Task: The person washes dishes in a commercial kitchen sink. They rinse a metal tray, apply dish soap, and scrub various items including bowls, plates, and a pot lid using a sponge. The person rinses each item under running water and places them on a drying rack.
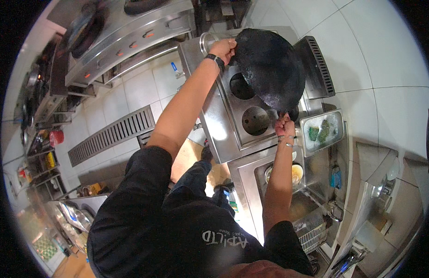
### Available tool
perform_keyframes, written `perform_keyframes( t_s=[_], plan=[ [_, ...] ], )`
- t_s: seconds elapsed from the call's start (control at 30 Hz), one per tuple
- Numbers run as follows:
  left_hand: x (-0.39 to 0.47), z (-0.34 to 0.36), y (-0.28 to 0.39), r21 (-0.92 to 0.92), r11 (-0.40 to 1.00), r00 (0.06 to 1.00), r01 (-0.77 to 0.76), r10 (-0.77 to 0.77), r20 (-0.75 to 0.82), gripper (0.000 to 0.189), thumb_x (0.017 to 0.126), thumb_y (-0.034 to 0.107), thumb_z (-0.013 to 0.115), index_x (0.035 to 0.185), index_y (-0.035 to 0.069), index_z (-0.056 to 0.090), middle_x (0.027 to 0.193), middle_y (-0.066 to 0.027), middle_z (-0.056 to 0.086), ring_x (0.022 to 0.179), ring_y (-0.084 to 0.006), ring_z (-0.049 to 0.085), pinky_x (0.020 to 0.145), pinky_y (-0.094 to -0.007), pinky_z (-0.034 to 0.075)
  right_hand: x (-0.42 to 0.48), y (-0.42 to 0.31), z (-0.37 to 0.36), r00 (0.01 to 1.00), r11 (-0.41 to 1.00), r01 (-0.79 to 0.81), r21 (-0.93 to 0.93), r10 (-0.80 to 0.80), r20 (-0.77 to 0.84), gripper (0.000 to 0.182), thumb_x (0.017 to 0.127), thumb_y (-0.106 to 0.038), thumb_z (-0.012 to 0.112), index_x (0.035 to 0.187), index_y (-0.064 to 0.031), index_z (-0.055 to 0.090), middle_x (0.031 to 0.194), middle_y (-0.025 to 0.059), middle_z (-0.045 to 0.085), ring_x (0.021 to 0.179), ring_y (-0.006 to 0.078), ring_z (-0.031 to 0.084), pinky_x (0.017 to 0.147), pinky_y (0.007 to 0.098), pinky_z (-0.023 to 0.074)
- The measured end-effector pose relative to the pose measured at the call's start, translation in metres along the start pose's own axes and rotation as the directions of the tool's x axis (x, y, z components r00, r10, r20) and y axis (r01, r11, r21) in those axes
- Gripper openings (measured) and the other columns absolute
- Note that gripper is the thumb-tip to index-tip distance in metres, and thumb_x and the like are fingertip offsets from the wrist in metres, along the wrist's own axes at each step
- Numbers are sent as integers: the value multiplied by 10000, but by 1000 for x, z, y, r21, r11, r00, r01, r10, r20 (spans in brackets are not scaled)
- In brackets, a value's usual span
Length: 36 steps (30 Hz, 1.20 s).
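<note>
A large black wok is gripped at its rim by both my hands, its dark round side filling much of the view above a stainless-steel counter unit. My left hand, with a dark band on the wrist, closes on the wok's left edge. Closer to me, my right hand, wearing bracelets, holds its near edge, where a handle may be hidden by the fingers. Two round wells in the unit show beside the wok. Whether the wok rests on the unit or hangs above it, I cannot tell.
Right of the unit sits a metal pan of suds with green scouring pads. A sink nearer me holds a yellowish bowl. A steel range with knobs stands at upper left. A slotted drain grate crosses the tiled floor.
</note>
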State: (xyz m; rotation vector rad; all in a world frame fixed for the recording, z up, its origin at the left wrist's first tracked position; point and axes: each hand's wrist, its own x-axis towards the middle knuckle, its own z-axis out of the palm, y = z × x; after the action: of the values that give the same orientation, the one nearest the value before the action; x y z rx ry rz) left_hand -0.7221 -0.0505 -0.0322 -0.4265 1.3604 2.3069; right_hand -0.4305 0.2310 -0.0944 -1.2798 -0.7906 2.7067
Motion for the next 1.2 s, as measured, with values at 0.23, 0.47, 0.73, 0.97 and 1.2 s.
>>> perform_keyframes(
  t_s=[0.23,0.47,0.73,0.97,1.2],
  plan=[
    [-13,-7,53,-235,960,981,152,-118,153,91,917,79,555,867,4,570,763,-68,557,641,-207,518,574,-342,459,-99,-72,94,938,967,251,-29,-236,256,108,941,-236,545,915,-132,556,555,-53,370,456,79,305,437,223,303],
    [-85,57,83,-493,770,851,406,-121,512,394,901,227,616,1085,-109,523,963,-173,605,953,-255,597,864,-372,498,-301,-148,281,692,907,381,178,-408,596,150,953,-29,453,1078,46,488,917,111,527,812,182,513,739,304,492],
    [-273,-46,67,704,487,757,-518,643,112,573,807,426,693,1091,-62,598,869,-181,648,811,-311,617,746,-376,501,-437,-185,244,595,411,784,-465,-711,375,386,993,-78,388,1359,41,368,1210,141,521,1146,218,473,1097,351,325],
    [-219,-166,-22,982,124,675,-141,738,4,997,680,533,756,1392,-14,322,1281,-283,457,1174,-381,466,967,-457,405,-632,-123,47,588,516,765,-386,-803,92,370,965,-57,440,1332,-24,409,939,68,486,819,134,465,749,188,460],
    [-161,-150,-20,668,708,928,-228,366,-71,449,845,373,662,1074,-12,625,852,-186,672,824,-330,642,776,-434,491,-739,-85,-81,472,459,691,-558,-872,-133,585,893,-287,577,1386,-49,371,1133,77,472,922,162,404,743,342,394]
  ],
)
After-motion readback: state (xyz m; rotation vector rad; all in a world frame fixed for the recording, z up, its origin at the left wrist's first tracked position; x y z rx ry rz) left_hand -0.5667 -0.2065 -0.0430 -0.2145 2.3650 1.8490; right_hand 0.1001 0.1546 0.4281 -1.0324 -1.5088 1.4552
